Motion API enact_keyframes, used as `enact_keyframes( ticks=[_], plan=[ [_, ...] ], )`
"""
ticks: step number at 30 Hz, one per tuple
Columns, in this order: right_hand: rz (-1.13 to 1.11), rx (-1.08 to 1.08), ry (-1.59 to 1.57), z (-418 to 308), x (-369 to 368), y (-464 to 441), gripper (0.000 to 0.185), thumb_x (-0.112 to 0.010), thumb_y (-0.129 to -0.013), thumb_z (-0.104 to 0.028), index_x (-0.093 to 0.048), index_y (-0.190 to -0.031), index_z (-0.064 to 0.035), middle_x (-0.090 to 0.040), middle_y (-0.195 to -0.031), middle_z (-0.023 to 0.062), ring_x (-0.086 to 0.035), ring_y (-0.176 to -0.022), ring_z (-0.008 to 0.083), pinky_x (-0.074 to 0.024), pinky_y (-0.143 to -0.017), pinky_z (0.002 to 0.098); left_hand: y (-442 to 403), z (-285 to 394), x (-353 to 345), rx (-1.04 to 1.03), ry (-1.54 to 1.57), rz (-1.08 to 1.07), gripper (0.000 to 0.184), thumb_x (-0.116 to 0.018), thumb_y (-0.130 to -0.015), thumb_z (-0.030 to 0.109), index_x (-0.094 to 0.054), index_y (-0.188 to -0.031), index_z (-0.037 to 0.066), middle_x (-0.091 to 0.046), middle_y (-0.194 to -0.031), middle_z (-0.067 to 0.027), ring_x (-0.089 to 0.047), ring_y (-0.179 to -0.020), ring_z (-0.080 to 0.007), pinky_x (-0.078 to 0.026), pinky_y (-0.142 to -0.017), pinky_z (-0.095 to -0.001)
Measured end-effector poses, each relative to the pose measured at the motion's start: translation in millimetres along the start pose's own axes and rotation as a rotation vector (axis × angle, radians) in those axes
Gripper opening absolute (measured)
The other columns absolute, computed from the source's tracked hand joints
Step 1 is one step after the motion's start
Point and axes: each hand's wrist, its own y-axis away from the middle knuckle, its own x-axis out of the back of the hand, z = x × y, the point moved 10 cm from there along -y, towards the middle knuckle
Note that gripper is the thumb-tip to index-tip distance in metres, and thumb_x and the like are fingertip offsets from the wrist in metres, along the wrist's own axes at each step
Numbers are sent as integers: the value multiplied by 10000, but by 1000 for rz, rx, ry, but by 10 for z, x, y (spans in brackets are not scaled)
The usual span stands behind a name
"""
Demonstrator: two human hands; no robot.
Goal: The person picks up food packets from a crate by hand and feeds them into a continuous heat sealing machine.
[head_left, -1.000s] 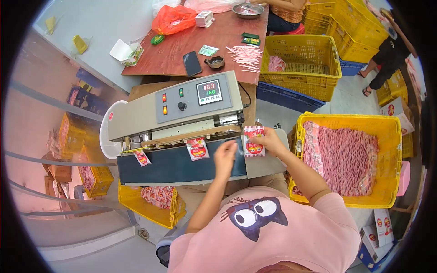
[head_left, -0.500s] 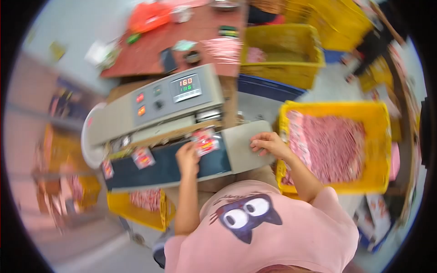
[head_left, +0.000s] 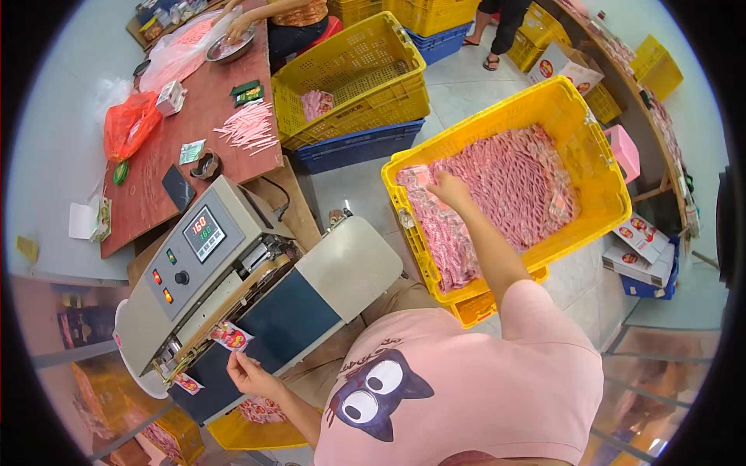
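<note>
My left hand (head_left: 252, 374) is at the belt of a band sealing machine (head_left: 225, 233). Its thumb and fingers are pinched at the lower edge of a small red-and-white packet (head_left: 231, 335), which lies by the sealing slot. A second packet (head_left: 188, 383) is further left on the dark belt (head_left: 284, 314). My right hand (head_left: 452, 191) reaches into a large yellow crate (head_left: 602, 182) of pink packets (head_left: 505, 186). Its fingers look apart over packets near the left side, and I see nothing held in them. The machine's display reads 160.
A red table (head_left: 155, 163) holds pink sticks (head_left: 247, 128), a phone (head_left: 178, 188) and an orange-red bag (head_left: 130, 128). Another person's hand (head_left: 237, 29) is at a metal bowl (head_left: 231, 50). More crates (head_left: 353, 85) stand behind; another person's feet (head_left: 491, 60) are beyond.
My view has turned toward the right. My right hand has moved from the machine's grey side plate into the yellow crate. My left hand and the packets are further left along the belt.
</note>
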Motion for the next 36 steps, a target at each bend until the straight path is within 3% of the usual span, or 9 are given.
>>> enact_keyframes(
  ticks=[8, 11, 16, 20, 22, 24, 28, 33, 36],
  plan=[
    [-397, -182, -186, -351, -1166, -748, 433, -565, -692, -424, -638, -975, -104, -627, -980, 119, -598, -915, 278, -467, -768, 382, 190, 48, 33, -9, -72, -35, 76, -538, -848, 80, -577, -873, 20, -503, -699, 4, -381, -527, -36, -307, -460, -156],
    [-3, -219, -14, -220, -970, -767, 357, -591, -702, -391, -658, -917, -114, -641, -904, 126, -612, -867, 277, -475, -745, 370, 264, -109, 37, 57, -45, -27, 72, -545, -842, 78, -579, -865, 18, -509, -695, 5, -383, -523, -34, -311, -463, -153],
    [-24, -33, 97, -96, -734, -940, 274, -623, -702, -293, -661, -848, -65, -637, -875, 155, -624, -821, 276, -490, -698, 376, 336, -91, -114, 94, -27, -89, 74, -552, -838, 77, -583, -870, 18, -516, -701, 3, -392, -534, -33, -317, -471, -151],
    [102, 11, 12, 224, -308, -1077, 236, -602, -676, -221, -646, -706, 9, -616, -648, 188, -627, -590, 295, -507, -570, 376, 345, -47, -206, 79, -33, -145, 78, -553, -837, 70, -585, -883, 16, -514, -705, 3, -397, -553, -37, -322, -479, -154],
    [-46, -18, -83, 360, -253, -1022, 234, -584, -672, -209, -646, -713, 13, -616, -662, 194, -629, -611, 299, -507, -591, 384, 362, 21, -264, 55, -37, -167, 79, -549, -840, 71, -585, -884, 16, -512, -706, 3, -398, -552, -37, -323, -481, -155],
    [-84, -68, 60, 340, -22, -876, 285, -587, -687, -236, -651, -836, -1, -622, -879, 209, -619, -817, 326, -492, -716, 406, 380, 9, -310, 60, -36, -185, 82, -549, -841, 76, -584, -883, 15, -513, -707, 3, -397, -553, -37, -326, -483, -156],
    [19, 13, 191, 164, -217, -850, 257, -593, -695, -226, -655, -818, -10, -629, -854, 199, -623, -816, 308, -491, -729, 401, 414, -9, -406, 68, -46, -220, 87, -550, -842, 84, -584, -866, 8, -502, -706, 4, -399, -557, -42, -335, -490, -161],
    [-341, -91, -55, -316, -896, -765, 330, -558, -712, -401, -673, -865, -132, -659, -811, 77, -635, -775, 246, -475, -732, 352, 476, 116, -433, 24, -85, -246, 83, -548, -838, 79, -584, -843, 4, -480, -701, 6, -409, -568, -51, -343, -497, -168],
    [-243, -153, 122, -358, -911, -733, 410, -557, -707, -410, -636, -1007, -143, -611, -1038, 103, -578, -979, 250, -447, -825, 369, 530, 1, -400, 70, -103, -257, 87, -552, -836, 85, -583, -843, 3, -495, -710, 4, -419, -573, -51, -349, -503, -169]
  ],
)
